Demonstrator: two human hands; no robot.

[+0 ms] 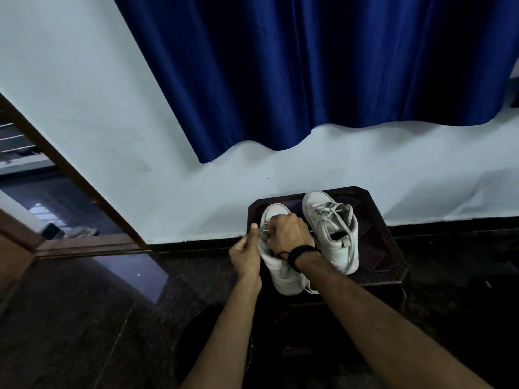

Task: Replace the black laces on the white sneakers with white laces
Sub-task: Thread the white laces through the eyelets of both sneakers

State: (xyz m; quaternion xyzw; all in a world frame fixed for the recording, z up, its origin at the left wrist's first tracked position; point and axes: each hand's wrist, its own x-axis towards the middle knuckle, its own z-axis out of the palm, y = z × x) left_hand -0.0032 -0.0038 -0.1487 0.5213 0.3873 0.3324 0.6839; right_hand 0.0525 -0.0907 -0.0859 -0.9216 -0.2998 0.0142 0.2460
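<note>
Two white sneakers stand on a small dark stool [390, 248]. The right sneaker [332, 234] is laced with a white lace, loosely tied, toe pointing away. The left sneaker [276, 266] sits under my hands. My left hand [247, 252] grips its left side, thumb up, and pinches a white lace [264, 230] near the eyelets. My right hand [289, 233] is curled over the tongue area and holds the lace there; it hides most of the eyelets. A dark band sits on my right wrist. No black lace is plainly visible.
A white wall [365, 169] rises right behind the stool, with a blue curtain [309, 66] hanging above. A brown door frame [84, 186] slants at the left. The floor [84, 318] is dark and glossy.
</note>
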